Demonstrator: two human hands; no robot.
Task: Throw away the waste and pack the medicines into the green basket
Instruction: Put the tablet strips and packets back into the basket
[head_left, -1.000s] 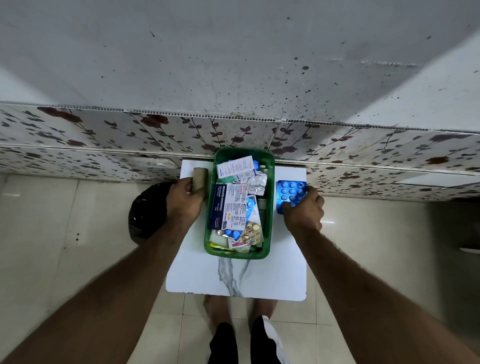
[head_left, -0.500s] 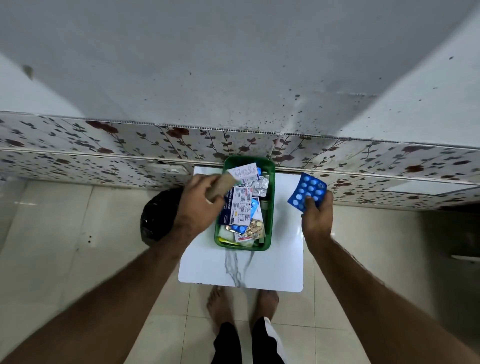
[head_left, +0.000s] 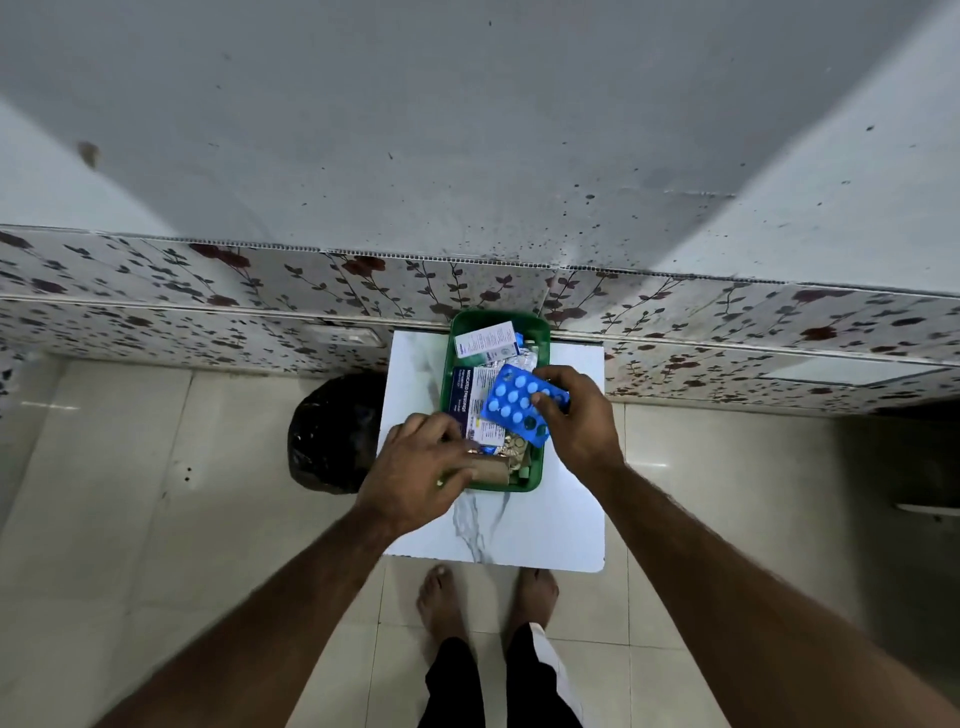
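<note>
The green basket (head_left: 540, 332) stands on a small white marble-patterned table (head_left: 550, 530) and holds several medicine boxes and blister strips. My right hand (head_left: 582, 421) grips a blue blister pack (head_left: 514, 402) of white pills, held over the basket's middle. My left hand (head_left: 415, 475) is closed on a brown cardboard roll (head_left: 491, 469), which lies at the basket's near end. A white medicine box (head_left: 485, 339) rests at the basket's far end.
A black waste bag (head_left: 332, 431) sits on the tiled floor just left of the table. A floral-tiled wall (head_left: 208, 296) runs right behind the table. My bare feet (head_left: 441, 597) stand at the table's near edge.
My right hand has carried the blue blister pack from the table's right side to above the basket. My left hand has brought the cardboard roll from the basket's far left to its near end.
</note>
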